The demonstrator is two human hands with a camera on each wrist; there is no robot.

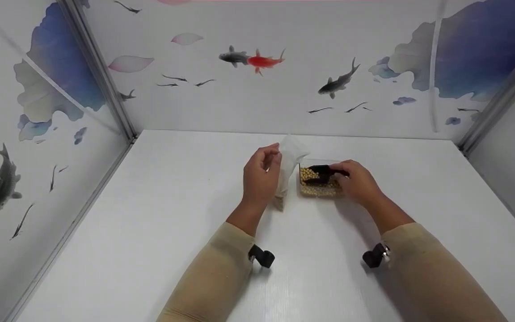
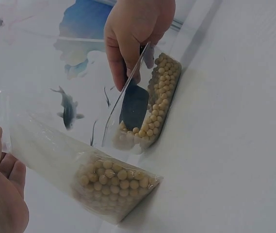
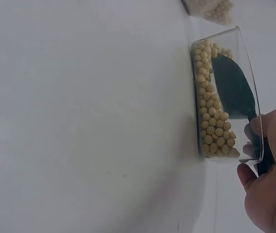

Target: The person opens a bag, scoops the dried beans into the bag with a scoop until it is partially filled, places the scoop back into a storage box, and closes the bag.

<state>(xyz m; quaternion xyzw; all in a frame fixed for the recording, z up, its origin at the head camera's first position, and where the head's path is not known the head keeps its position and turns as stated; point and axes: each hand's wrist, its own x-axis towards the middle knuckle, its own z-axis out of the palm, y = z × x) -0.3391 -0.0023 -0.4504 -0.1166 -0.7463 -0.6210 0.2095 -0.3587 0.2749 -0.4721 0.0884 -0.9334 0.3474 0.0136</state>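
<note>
My left hand (image 1: 261,176) pinches the upper part of a clear plastic bag (image 1: 289,154), its fingers curled at the bag's left side. Pale yellow soybeans (image 2: 113,182) fill the bottom of that bag, which stands on the table. To its right sits a clear rectangular container (image 1: 321,193) holding more soybeans (image 3: 208,104). My right hand (image 1: 359,181) grips the handle of a black scoop (image 1: 321,171) from the right side. The scoop's blade dips into the container among the beans; in the left wrist view its tip touches them.
Both things stand on a white table (image 1: 172,223) near its back edge. White panels (image 1: 262,103) painted with fish and leaves rise behind and at both sides. A black clamp-like piece (image 1: 262,256) sits at the left sleeve cuff, and another (image 1: 373,256) at the right.
</note>
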